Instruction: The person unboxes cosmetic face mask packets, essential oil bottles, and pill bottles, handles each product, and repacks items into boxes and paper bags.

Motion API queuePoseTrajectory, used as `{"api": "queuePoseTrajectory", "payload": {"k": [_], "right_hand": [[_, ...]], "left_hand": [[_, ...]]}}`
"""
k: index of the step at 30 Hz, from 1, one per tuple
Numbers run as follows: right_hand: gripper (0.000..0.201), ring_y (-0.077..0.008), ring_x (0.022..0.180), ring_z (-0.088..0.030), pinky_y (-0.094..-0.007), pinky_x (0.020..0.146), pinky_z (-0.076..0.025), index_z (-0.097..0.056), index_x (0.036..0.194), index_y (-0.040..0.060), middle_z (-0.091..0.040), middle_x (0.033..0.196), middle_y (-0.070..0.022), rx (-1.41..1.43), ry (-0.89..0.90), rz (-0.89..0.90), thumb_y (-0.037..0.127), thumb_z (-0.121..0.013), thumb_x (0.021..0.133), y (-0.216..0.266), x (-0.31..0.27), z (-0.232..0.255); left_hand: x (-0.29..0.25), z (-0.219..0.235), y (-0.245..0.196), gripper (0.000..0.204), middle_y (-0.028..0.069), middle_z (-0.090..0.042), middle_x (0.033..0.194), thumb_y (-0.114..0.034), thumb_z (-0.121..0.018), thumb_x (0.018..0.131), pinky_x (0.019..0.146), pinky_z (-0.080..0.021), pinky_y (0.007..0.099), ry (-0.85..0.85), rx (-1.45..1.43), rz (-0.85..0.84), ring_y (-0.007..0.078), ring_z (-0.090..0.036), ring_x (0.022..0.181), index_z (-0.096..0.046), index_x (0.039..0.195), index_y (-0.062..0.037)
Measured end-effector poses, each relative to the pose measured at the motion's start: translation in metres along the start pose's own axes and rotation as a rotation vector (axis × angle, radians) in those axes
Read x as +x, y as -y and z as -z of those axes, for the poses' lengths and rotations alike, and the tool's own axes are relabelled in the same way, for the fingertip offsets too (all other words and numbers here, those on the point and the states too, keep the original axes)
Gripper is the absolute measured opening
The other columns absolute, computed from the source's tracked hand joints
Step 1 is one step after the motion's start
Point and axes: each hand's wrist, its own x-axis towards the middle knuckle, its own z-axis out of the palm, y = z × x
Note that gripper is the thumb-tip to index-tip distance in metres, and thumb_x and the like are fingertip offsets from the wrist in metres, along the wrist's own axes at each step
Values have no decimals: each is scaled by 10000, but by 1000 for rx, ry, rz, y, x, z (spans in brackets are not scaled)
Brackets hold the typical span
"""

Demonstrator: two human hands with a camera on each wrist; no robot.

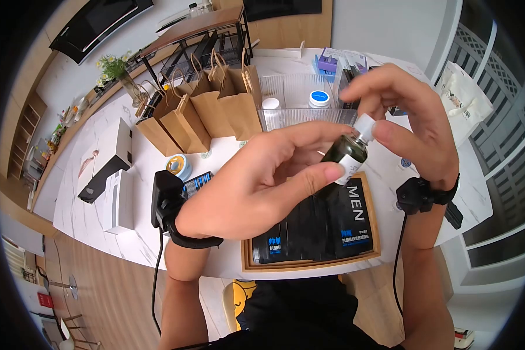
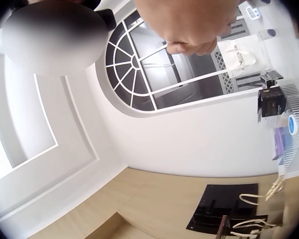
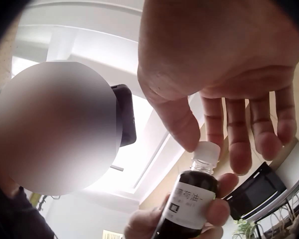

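A small dark glass bottle point(image 1: 347, 157) with a white printed label is held tilted above the table. My left hand point(image 1: 251, 186) grips it round its body, thumb on the label side and fingers behind. At the bottle's neck, my right hand point(image 1: 417, 119) has its thumb against the white cap point(image 1: 365, 125). The right wrist view shows the cap point(image 3: 206, 151) between thumb and index finger, the other fingers spread loosely. Below the bottle, a wooden tray point(image 1: 309, 266) holds black packets point(image 1: 300, 236) with blue print and MEN lettering.
Brown paper bags point(image 1: 230, 108) stand at the back left, beside a clear ribbed organizer point(image 1: 300, 119) with a blue-lidded jar point(image 1: 319, 98). White boxes point(image 1: 118, 201) and a tape roll point(image 1: 178, 167) lie left. A white bag point(image 1: 464, 96) stands at the right edge.
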Motion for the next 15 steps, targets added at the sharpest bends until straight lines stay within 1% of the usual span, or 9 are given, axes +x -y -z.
{"api": "queuePoseTrajectory", "payload": {"k": [1,2,5,7,8,10,11,13,15], "right_hand": [[335,-100,697,-495,-229,675,-375,-642,955,-20,-562,801,-13,-33,-1,70,300,-677,864,0,-1,1],[335,-100,697,-495,-229,675,-375,-642,955,-20,-562,801,-13,-34,-1,71,300,-677,864,0,-1,2],[334,-93,681,-484,-232,670,-376,-647,958,-14,-560,802,-6,-24,64,15,305,-676,864,5,-3,5],[316,-92,668,-476,-238,663,-379,-652,967,-10,-553,795,0,-92,146,-87,286,-679,860,8,-1,8],[316,-92,668,-476,-238,663,-379,-652,967,-10,-553,795,0,-90,144,-88,286,-679,860,6,-1,7],[330,-94,671,-501,-240,652,-391,-653,947,-7,-577,805,-7,8,53,-2,313,-695,875,0,-1,4],[330,-94,671,-501,-240,652,-391,-653,947,-7,-577,805,-7,7,48,-3,313,-695,875,1,-1,3],[418,-91,694,-534,-227,643,-396,-661,950,-9,-600,811,-20,99,28,27,406,-687,904,5,1,3],[424,-92,704,-546,-229,645,-402,-669,971,-12,-611,816,-26,64,33,52,407,-681,908,2,-1,4]], "left_hand": [[0,0,1,419,169,-683,1152,-57,-609,970,957,-505,346,16,-124,-4,228,-671,1036,-518,1347,100],[0,-1,0,419,169,-683,1152,-57,-609,970,957,-505,346,16,-123,-6,228,-671,1036,-518,1347,100],[-1,-2,-1,426,186,-681,1150,-78,-594,980,960,-508,355,72,-156,-12,252,-673,1040,-502,1353,108],[-2,-3,-1,427,201,-680,1145,-71,-585,981,963,-508,364,75,-124,8,262,-673,1047,-493,1360,104],[-2,-4,-1,427,201,-680,1145,-71,-585,981,963,-508,364,76,-123,10,262,-673,1047,-493,1360,104],[-1,-5,-2,423,209,-676,1147,-77,-579,985,968,-508,373,91,-197,12,271,-672,1054,-491,1357,104],[-1,-6,-2,423,209,-676,1147,-77,-579,985,968,-508,373,96,-195,13,271,-672,1054,-491,1357,104],[-1,-7,-2,422,217,-668,1154,-84,-562,991,974,-506,381,73,-243,28,285,-674,1058,-483,1361,103],[-2,-8,-3,424,219,-665,1157,-88,-555,993,975,-505,383,79,-243,17,290,-674,1058,-479,1363,103]]}}
